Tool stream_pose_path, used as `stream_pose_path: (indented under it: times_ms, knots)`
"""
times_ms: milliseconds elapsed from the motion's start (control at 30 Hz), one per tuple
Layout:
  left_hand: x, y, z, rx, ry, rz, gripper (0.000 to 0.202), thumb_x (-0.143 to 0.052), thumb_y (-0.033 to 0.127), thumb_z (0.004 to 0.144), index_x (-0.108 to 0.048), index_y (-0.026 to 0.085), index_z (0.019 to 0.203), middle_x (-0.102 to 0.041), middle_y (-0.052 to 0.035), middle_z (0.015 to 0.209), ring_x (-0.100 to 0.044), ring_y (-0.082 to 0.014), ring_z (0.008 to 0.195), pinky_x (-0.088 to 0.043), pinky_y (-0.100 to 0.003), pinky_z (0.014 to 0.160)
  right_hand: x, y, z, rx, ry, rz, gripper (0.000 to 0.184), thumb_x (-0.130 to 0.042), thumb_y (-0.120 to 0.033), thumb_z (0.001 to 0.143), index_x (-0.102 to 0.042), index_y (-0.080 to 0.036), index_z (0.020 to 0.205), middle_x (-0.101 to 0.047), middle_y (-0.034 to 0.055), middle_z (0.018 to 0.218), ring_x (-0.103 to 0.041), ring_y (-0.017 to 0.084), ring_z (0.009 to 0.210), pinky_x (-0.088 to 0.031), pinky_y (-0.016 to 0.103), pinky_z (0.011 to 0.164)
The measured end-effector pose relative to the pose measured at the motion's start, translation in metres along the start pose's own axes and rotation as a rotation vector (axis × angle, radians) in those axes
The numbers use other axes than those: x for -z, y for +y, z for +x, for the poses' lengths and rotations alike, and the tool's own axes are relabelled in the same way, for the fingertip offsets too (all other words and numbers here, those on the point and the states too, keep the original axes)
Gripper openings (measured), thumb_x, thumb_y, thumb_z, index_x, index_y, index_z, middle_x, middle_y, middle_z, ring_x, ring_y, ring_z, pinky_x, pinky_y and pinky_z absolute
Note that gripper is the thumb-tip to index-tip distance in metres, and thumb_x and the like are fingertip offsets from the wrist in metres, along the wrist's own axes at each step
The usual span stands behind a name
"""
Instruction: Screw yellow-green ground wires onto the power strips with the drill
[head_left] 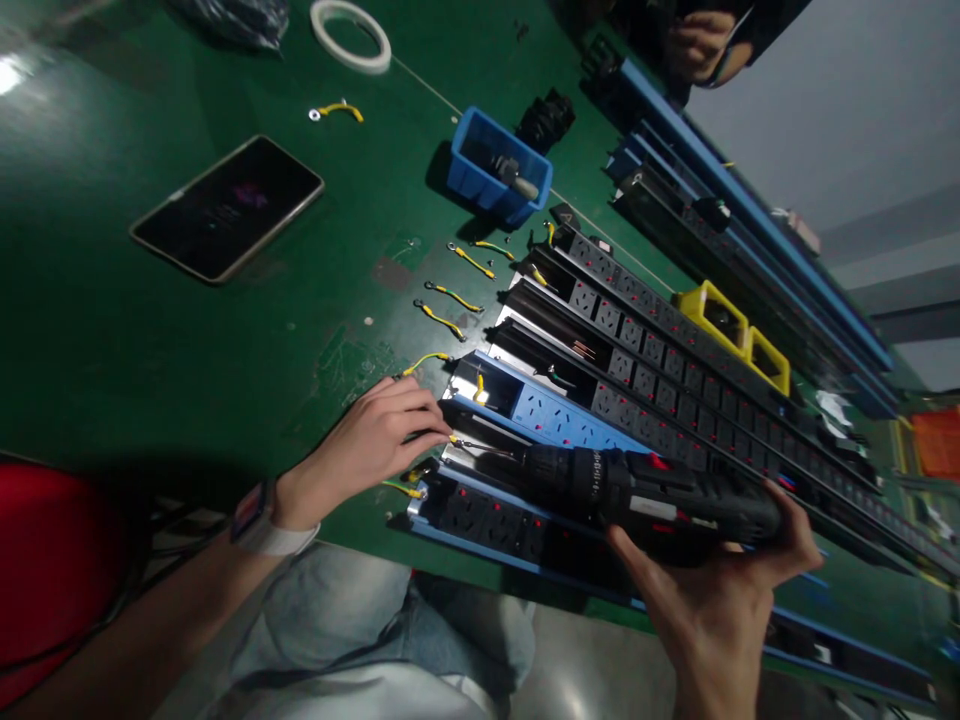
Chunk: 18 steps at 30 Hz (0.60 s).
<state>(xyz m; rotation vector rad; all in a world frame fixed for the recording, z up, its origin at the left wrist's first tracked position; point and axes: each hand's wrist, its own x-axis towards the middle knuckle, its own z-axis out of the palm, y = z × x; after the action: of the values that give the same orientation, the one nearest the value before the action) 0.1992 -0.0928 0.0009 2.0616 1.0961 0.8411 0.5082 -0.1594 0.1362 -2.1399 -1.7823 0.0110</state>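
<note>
In my right hand (720,590) is a black cordless screwdriver (645,490), lying nearly level and aimed left. Its long bit (487,447) reaches the end of a power strip (480,425). My left hand (394,430) pinches a short yellow wire (452,439) at the bit's tip; its far end is hidden by the fingers. Just above lies a blue-framed power strip (562,415) with a yellow wire (481,388) at its open end. Closest to my body is another blue-edged strip (495,515), a yellow-green wire (405,489) at its end.
Several loose yellow wires (454,296) lie left of the black power strips (645,330). A phone (229,210), a tape roll (351,36) and a blue bin (499,170) are farther off. Yellow bins (731,320) rest on the strips. Another person's hand (701,45) shows at top right.
</note>
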Motion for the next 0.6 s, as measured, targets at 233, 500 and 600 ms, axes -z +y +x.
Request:
stream_pose_path:
  times_ms: [233,500,600]
  knots:
    - [0.0,0.0,0.0,0.003,-0.012,0.003,0.013,-0.065,0.031,0.094,-0.075,0.021,0.093,-0.07,-0.0019,0.093,-0.059,-0.0176,0.089,-0.039,-0.035,0.08,0.01,-0.029,0.008,0.105,0.067,-0.066,0.115,-0.086,-0.051,0.063,-0.022,-0.024,0.155,-0.033,0.0184,0.15,-0.047,0.043,0.13,-0.042,0.063,0.104]
    - [-0.001,-0.002,0.0,-0.007,-0.049,0.028,0.015,-0.062,0.031,0.096,-0.073,0.02,0.093,-0.069,-0.0031,0.093,-0.059,-0.0185,0.092,-0.038,-0.034,0.083,0.026,-0.065,0.044,0.51,0.177,-0.259,0.085,-0.079,-0.047,0.074,-0.041,-0.022,0.146,-0.06,0.0147,0.116,-0.065,0.033,0.094,-0.053,0.046,0.08]
    - [-0.001,-0.004,0.001,-0.021,-0.07,0.035,0.023,-0.058,0.037,0.098,-0.073,0.02,0.094,-0.07,-0.0039,0.094,-0.06,-0.0182,0.091,-0.037,-0.034,0.083,0.028,-0.081,0.058,0.763,0.161,-0.31,0.069,-0.072,-0.04,0.084,-0.042,-0.021,0.144,-0.065,0.0105,0.102,-0.063,0.024,0.073,-0.05,0.036,0.068]
